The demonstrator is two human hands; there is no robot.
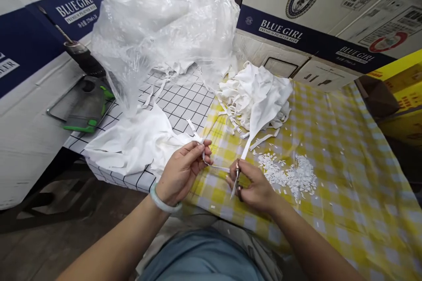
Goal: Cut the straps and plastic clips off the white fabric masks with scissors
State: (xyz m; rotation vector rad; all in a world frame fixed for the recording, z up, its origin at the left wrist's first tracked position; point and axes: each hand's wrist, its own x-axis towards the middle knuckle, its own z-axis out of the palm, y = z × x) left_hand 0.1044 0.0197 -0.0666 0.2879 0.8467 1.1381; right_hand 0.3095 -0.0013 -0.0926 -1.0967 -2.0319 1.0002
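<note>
we see fairly bright, diffuse light, with glare on the crinkled plastic bag and near-washed-out white fabric. the floor lies dim. we notice wide-angle stretching toward the edges and softness across the surface at lower right.

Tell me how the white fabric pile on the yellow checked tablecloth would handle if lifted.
The white fabric pile would likely be floppy, since its pieces lie in soft folds. It would probably come apart rather than rise as one, as separate straps stick out along its lower edge. It may be light for its bulk, because the cloth looks thin.
</note>
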